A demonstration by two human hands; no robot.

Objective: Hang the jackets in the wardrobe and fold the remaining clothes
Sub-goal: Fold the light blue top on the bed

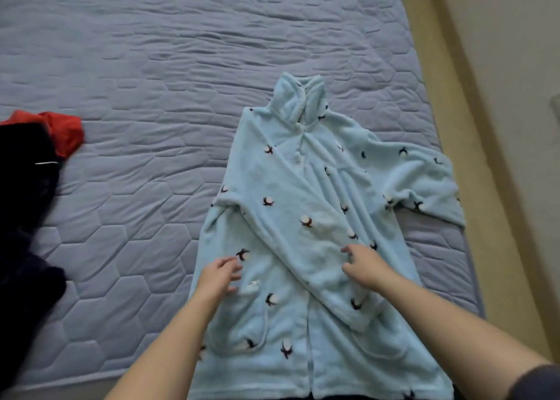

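A light blue fleece robe (pixel 291 193) with small dark-and-white flower prints lies front up on the bed, collar pointing away from me. Its left sleeve is folded diagonally across the chest, the cuff ending near the lower right. The right sleeve spreads out toward the bed's right edge. My left hand (pixel 218 275) hovers over the robe's lower left part with fingers loosely spread, holding nothing. My right hand (pixel 365 266) is over the folded sleeve, fingers relaxed and touching or just above the fleece.
The quilted lavender mattress (pixel 145 102) fills most of the view. A pile of dark clothes (pixel 24 205) with a red garment (pixel 65 133) sits at the left edge. A wooden bed frame (pixel 472 145) and beige floor run along the right side.
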